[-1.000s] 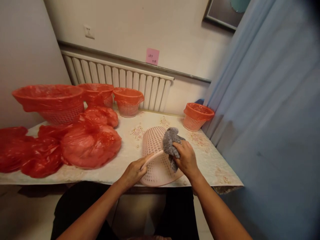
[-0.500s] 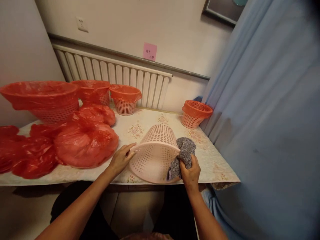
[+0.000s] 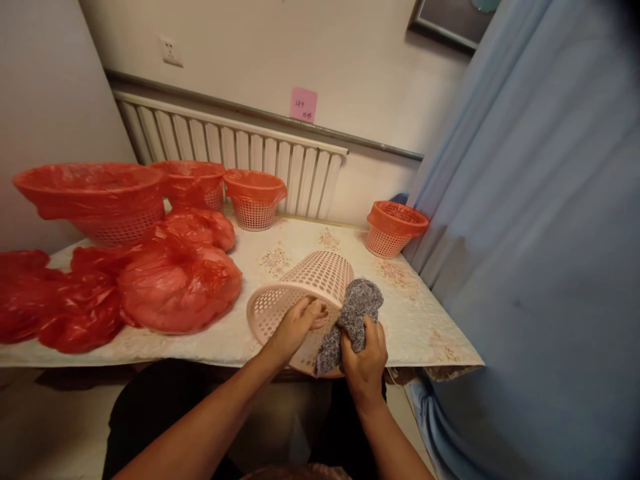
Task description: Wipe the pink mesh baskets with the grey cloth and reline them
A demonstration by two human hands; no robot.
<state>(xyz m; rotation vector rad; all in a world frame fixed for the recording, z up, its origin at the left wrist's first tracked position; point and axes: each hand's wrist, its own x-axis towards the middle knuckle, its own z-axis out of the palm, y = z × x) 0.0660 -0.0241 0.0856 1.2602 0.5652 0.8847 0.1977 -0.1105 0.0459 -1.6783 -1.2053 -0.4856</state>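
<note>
A pale pink perforated plastic wastebasket [image 3: 323, 268] lies on its side on the table, its mouth facing me and slightly left. My right hand [image 3: 366, 357] grips a speckled grey cloth [image 3: 361, 308], which is draped over the right part of the rim and hangs partly across the mouth. In front of the basket's opening is my left hand [image 3: 299, 328], its fingers loosely extended toward the inside and holding nothing that I can see. Whether those fingertips touch the basket's inner wall I cannot tell.
Red plastic bags [image 3: 180, 290] lie bunched on the left. Behind them stand several pink baskets [image 3: 254, 215] lined with red bags. Another lined basket [image 3: 387, 240] stands at the back right beside a blue curtain [image 3: 520, 267]. A radiator [image 3: 240, 150] runs along the wall behind the flowered tablecloth [image 3: 425, 313].
My left hand has let go of the basket's left rim and moved right, before its mouth. The basket has turned a little leftward. My right hand and the cloth have shifted slightly left.
</note>
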